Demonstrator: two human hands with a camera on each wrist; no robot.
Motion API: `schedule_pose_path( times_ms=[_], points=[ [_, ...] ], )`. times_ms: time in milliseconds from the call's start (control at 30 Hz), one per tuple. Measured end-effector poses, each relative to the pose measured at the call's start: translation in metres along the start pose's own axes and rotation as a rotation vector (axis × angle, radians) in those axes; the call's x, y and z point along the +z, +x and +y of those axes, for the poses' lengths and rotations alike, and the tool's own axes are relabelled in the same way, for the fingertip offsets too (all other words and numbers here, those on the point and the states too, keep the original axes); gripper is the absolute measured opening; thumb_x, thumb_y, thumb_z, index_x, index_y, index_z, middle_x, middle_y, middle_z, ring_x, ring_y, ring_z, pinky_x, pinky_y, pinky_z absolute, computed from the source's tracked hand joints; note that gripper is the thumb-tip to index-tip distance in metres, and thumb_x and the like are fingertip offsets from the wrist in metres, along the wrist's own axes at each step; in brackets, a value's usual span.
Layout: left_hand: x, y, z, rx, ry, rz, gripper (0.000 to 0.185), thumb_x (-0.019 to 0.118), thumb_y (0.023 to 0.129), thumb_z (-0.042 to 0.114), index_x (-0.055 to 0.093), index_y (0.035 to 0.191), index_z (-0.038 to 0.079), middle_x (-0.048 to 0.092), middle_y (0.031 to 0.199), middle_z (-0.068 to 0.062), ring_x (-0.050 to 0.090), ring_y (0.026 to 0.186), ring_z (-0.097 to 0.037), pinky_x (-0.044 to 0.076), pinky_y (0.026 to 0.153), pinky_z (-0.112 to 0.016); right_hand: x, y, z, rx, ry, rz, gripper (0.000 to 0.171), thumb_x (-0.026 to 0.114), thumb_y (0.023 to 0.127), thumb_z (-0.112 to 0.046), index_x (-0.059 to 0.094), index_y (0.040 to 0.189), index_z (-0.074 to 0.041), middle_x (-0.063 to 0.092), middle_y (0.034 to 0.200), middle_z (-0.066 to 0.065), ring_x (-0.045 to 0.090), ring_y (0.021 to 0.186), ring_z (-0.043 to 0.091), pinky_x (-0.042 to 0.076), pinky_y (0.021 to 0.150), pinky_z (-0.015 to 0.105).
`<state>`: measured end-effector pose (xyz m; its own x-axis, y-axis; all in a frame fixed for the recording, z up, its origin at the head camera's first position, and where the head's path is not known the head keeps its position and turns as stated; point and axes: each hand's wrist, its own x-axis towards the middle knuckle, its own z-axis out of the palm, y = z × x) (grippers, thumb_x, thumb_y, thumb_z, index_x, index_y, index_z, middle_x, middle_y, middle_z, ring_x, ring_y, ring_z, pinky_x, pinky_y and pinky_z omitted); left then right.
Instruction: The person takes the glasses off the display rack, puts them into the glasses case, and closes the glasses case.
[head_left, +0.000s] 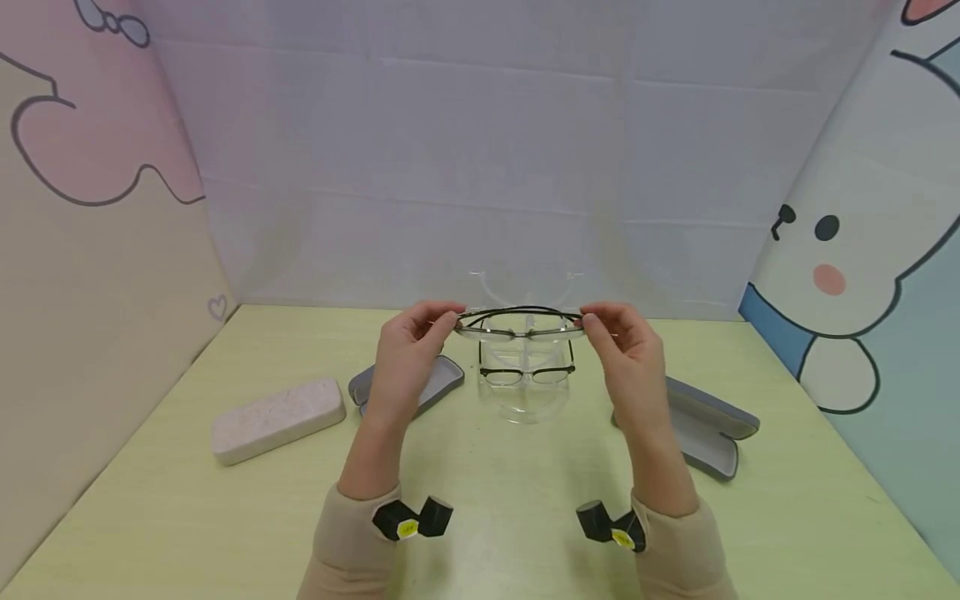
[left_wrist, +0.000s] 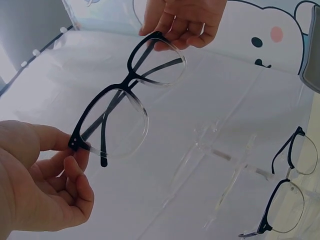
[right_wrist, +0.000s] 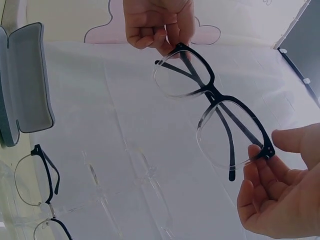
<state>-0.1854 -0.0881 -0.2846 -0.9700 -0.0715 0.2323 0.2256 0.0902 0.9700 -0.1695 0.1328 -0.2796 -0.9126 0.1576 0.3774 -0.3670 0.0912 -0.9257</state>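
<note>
Both hands hold one pair of black-topped, clear-bottomed eyeglasses (head_left: 523, 310) up above a transparent display stand (head_left: 517, 412). My left hand (head_left: 405, 354) pinches one end of the frame and my right hand (head_left: 632, 358) pinches the other, thumb and fingers at the hinge corners. In the left wrist view the folded temples of the eyeglasses (left_wrist: 129, 79) cross behind the lenses. A second pair of glasses (head_left: 566, 369) with dark upper rims rests on a lower tier of the stand. The upper arms of the stand are faint and partly hidden behind the held pair.
An open grey glasses case (head_left: 444, 382) lies behind my left wrist, partly covered. Another open grey case (head_left: 708, 417) lies by my right forearm. A closed pale marbled case (head_left: 277, 421) is at the left. A white cloth (head_left: 480, 167) hangs behind the table (head_left: 510, 508).
</note>
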Motion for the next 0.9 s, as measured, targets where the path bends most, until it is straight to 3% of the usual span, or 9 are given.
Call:
schedule_pose_path(
  times_ms=[267,500,733,900],
  points=[
    [-0.01,0.006,0.003,-0.071,0.003,0.08,0.019,0.06,0.089,0.02,0.066,0.101,0.007,0.06,0.089,0.004,0.051,0.074,-0.01,0.043,0.066,-0.019,-0.003,0.001,0.001,0.038,0.073,-0.16,0.023,0.057,0.087,-0.001,0.055,0.11,-0.001,0.061,0.092,-0.01,0.056,0.091,0.009,0.046,0.08,0.017],
    [-0.018,0.01,0.001,-0.098,-0.021,0.064,0.02,0.059,0.089,0.017,0.064,0.103,0.003,0.061,0.091,0.005,0.052,0.079,-0.009,0.044,0.071,-0.019,0.006,0.003,0.007,0.069,0.177,-0.123,0.02,0.057,0.086,0.003,0.059,0.098,-0.012,0.061,0.087,-0.009,0.057,0.085,0.006,0.046,0.077,0.016],
    [-0.018,0.012,-0.011,-0.17,0.005,0.026,0.023,0.057,0.09,0.018,0.064,0.109,0.007,0.06,0.102,0.0,0.052,0.081,-0.012,0.044,0.074,-0.021,0.014,0.003,0.013,0.116,0.12,-0.063,0.022,0.054,0.088,0.004,0.054,0.11,0.005,0.06,0.085,-0.012,0.056,0.082,0.006,0.046,0.077,0.017],
    [-0.02,0.01,-0.019,-0.175,0.09,0.008,0.024,0.056,0.089,0.014,0.065,0.11,0.009,0.061,0.107,-0.004,0.053,0.082,-0.012,0.044,0.073,-0.023,0.02,0.002,0.021,0.105,0.094,-0.055,0.023,0.055,0.088,0.002,0.055,0.11,0.006,0.06,0.085,-0.01,0.058,0.081,0.005,0.047,0.078,0.017]
  ],
)
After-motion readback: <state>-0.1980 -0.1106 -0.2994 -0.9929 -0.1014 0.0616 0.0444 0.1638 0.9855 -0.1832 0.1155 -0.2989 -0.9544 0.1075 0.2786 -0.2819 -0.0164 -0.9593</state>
